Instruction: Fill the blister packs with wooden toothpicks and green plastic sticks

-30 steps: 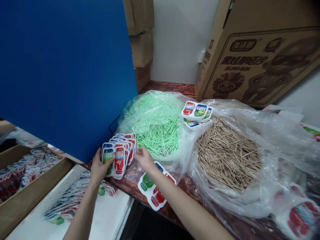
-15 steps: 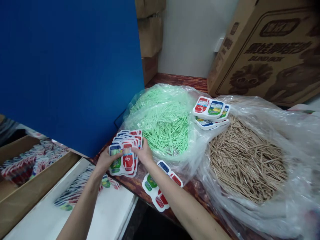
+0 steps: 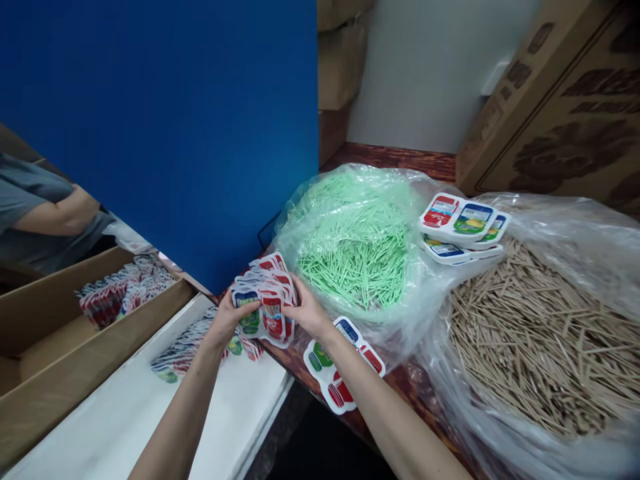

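Between my two hands is a fanned stack of printed cards, white-edged, with red and green jar shapes. My left hand grips its left side, the thumb lying across the front card. On the right side my right hand pinches the same stack, thumb in front and fingers mostly hidden behind. Under my right forearm, more jar-shaped cards lie on the dark wooden table. Just beyond my right hand sits a clear plastic bag of green sticks.
Brown sticks fill another plastic bag at right. A small pile of cards rests between the bags. Rows of cards lie on a white surface, beside a cardboard box. A blue panel stands ahead; a person's arm shows at left.
The view has swung left, so the bags and table sit further right in the picture. A person's arm has come into view. Both hands still hold the stack, now tilted slightly differently.
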Available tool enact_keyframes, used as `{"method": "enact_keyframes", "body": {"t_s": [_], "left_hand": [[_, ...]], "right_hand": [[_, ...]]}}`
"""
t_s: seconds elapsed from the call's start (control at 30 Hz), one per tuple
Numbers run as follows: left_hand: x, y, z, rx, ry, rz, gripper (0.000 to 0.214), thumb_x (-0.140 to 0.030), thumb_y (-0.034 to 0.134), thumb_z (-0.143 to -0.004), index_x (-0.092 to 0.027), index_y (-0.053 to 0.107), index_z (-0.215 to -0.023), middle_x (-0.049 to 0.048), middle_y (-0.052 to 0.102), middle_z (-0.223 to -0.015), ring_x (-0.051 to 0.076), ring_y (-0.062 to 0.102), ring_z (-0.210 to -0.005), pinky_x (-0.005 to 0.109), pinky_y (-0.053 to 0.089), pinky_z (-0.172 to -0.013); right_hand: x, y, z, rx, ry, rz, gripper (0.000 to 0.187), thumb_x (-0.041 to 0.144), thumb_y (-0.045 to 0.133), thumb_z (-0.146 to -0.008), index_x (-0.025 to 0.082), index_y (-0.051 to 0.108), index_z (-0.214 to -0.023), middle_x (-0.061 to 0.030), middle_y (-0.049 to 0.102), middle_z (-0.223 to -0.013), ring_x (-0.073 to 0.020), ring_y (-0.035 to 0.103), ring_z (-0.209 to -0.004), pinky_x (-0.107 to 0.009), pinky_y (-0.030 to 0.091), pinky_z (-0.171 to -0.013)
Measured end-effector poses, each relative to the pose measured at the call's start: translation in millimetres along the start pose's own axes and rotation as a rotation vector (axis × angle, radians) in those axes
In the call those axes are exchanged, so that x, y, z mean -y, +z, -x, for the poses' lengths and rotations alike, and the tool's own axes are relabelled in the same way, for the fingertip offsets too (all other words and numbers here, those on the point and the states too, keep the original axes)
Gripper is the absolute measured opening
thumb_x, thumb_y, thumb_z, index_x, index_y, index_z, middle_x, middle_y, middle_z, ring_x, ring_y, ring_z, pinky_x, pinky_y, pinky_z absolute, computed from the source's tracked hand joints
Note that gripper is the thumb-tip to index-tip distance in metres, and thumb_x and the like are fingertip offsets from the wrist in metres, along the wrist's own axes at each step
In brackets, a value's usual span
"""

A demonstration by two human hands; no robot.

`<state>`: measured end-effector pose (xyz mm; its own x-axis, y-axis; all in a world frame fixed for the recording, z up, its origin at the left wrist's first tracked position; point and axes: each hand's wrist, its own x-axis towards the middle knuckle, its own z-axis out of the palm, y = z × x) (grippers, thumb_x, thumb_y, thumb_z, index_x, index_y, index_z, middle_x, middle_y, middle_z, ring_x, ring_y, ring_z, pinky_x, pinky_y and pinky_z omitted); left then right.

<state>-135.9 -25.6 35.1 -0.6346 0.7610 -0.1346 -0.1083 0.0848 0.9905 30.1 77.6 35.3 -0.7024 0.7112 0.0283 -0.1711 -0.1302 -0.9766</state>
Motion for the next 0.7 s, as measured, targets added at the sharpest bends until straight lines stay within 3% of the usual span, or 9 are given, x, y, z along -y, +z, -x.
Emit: {"method": "enact_keyframes", "body": {"t_s": [0.1, 0.2, 0.33, 0.4, 0.47, 0.57, 0.63, 0.7], "left_hand": [[1, -3.5, 1, 0.023, 0.025, -0.040, 0.070, -0.034, 0.088, -0.050, -0.016, 0.059, -0.111, 0.0101, 0.072, -0.105, 0.030, 0.067, -0.100, 0.040, 0.055, -0.084], [5, -4.6, 1, 0.042, 0.049, -0.070, 0.079, -0.037, 0.087, -0.052, -0.017, 0.054, -0.121, 0.0113, 0.069, -0.113, 0.032, 0.064, -0.108, 0.040, 0.054, -0.088], [5, -1.4, 0, -0.005, 0.110, -0.062, 0.100, -0.037, 0.086, -0.052, -0.026, 0.038, -0.139, 0.0107, 0.056, -0.136, 0.030, 0.056, -0.120, 0.035, 0.050, -0.094], [2, 0.6, 0, -0.018, 0.091, -0.028, 0.100, -0.036, 0.087, -0.051, -0.026, 0.040, -0.139, 0.0107, 0.056, -0.137, 0.029, 0.057, -0.120, 0.035, 0.050, -0.093], [-4, 1.5, 0, -0.033, 0.059, -0.007, 0.089, -0.036, 0.088, -0.048, -0.020, 0.052, -0.128, 0.0112, 0.066, -0.122, 0.030, 0.063, -0.108, 0.037, 0.052, -0.089], [-7, 0.7, 4, -0.131, 0.143, 0.018, 0.073, -0.037, 0.088, -0.047, -0.016, 0.061, -0.111, 0.0080, 0.073, -0.102, 0.028, 0.067, -0.095, 0.038, 0.053, -0.087], [-3, -0.7, 9, -0.185, 0.208, 0.014, 0.068, -0.038, 0.086, -0.051, -0.017, 0.061, -0.111, 0.0065, 0.072, -0.100, 0.026, 0.067, -0.093, 0.039, 0.052, -0.088], [6, -2.3, 15, -0.144, 0.223, -0.055, 0.065, -0.036, 0.086, -0.053, -0.018, 0.061, -0.110, 0.0064, 0.072, -0.101, 0.026, 0.067, -0.095, 0.040, 0.051, -0.090]], "right_hand": [[3, 0, 0, 0.066, 0.010, -0.056, 0.055, 0.010, 0.062, -0.058, 0.020, 0.060, -0.113, -0.0010, 0.068, -0.105, -0.0203, 0.062, -0.097, -0.033, 0.048, -0.088], [2, 1, 3, 0.067, 0.063, -0.184, 0.048, 0.006, 0.059, -0.054, 0.020, 0.059, -0.100, 0.0038, 0.066, -0.085, -0.0154, 0.061, -0.078, -0.025, 0.048, -0.072], [0, 1, 5, 0.047, 0.087, -0.271, 0.046, 0.005, 0.058, -0.053, 0.021, 0.055, -0.096, 0.0058, 0.062, -0.079, -0.0127, 0.058, -0.070, -0.021, 0.045, -0.064], [5, 0, 4, 0.052, 0.066, -0.211, 0.045, 0.005, 0.056, -0.055, 0.021, 0.055, -0.096, 0.0054, 0.062, -0.079, -0.0129, 0.058, -0.070, -0.022, 0.045, -0.065], [17, -1, 2, 0.074, 0.017, -0.103, 0.043, 0.006, 0.056, -0.058, 0.020, 0.055, -0.099, 0.0043, 0.063, -0.082, -0.0138, 0.059, -0.075, -0.024, 0.046, -0.070], [38, -5, 3, 0.171, -0.059, 0.104, 0.053, 0.010, 0.060, -0.066, 0.021, 0.054, -0.117, -0.0008, 0.065, -0.103, -0.0184, 0.062, -0.094, -0.031, 0.047, -0.086], [43, -10, 6, 0.225, -0.068, 0.255, 0.073, 0.015, 0.070, -0.065, 0.023, 0.046, -0.133, -0.0055, 0.058, -0.127, -0.0237, 0.055, -0.115, -0.038, 0.041, -0.099], [37, -15, 10, 0.224, -0.040, 0.387, 0.097, 0.020, 0.080, -0.057, 0.024, 0.035, -0.143, -0.0095, 0.043, -0.145, -0.0283, 0.042, -0.132, -0.043, 0.032, -0.109]]}}
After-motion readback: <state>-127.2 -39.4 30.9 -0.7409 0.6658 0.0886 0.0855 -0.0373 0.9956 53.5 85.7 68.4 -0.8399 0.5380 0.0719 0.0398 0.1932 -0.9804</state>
